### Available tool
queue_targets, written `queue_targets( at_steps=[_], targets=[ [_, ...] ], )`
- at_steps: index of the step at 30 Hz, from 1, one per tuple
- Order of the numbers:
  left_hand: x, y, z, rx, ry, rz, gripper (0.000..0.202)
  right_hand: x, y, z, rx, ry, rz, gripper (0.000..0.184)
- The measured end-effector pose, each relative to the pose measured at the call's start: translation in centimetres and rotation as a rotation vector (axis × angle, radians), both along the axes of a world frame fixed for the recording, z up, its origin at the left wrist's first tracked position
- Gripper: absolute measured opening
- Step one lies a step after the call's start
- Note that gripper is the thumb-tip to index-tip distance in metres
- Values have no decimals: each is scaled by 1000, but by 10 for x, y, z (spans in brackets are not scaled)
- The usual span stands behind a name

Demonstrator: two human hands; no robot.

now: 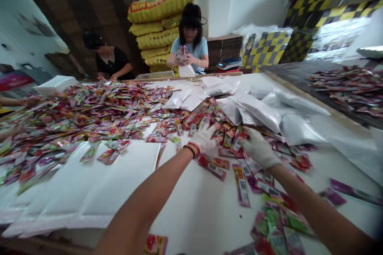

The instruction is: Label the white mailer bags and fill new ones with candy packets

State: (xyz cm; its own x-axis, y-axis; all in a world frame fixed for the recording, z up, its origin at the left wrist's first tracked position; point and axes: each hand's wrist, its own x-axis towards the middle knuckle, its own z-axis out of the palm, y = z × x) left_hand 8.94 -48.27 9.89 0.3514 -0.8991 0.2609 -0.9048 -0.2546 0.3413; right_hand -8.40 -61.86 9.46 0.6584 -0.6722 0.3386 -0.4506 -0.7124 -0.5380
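Observation:
Both my hands wear white gloves and reach into a loose heap of small, colourful flat packets on the white table. My left hand has its fingers spread over the near left side of the heap, a dark band around its wrist. Opposite it, my right hand touches the packets on the right side, fingers apart and bent downward. Between the hands lie several red and purple packets. A single orange-and-purple packet lies nearer to me, and more green and red ones are at the lower right.
Filled white bags lie behind my right hand. Flat white bags and a large packet pile are on the left. Two people sit across the table; the one in blue holds packets and a white bag. A scale stands behind.

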Motion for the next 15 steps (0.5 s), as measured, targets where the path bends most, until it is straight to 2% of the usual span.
queue_targets(
  at_steps=[2, 4, 5, 8, 11, 13, 15],
  targets=[
    [-13, 18, -34, 113, -82, 40, 59, 18, 25, -23, -92, 264, -77, 58],
    [-31, 43, -49, 132, -156, 62, 54, 21, 54, -39, -182, 371, -45, 61],
    [-40, 58, -52, 122, -174, 67, 53, 16, 68, -45, -226, 386, 26, 60],
    [-65, 108, -47, 129, -156, 13, 59, -13, 98, -51, -264, 418, 296, 57],
    [-73, 146, -30, 140, -96, -35, 49, -45, 100, -37, -181, 459, 504, 52],
    [-65, 154, -16, 75, -43, 20, 33, -55, 87, -17, -116, 400, 550, 42],
    [-45, 148, -2, -5, -22, 111, 23, -52, 69, 3, -107, 262, 492, 33]
  ],
)
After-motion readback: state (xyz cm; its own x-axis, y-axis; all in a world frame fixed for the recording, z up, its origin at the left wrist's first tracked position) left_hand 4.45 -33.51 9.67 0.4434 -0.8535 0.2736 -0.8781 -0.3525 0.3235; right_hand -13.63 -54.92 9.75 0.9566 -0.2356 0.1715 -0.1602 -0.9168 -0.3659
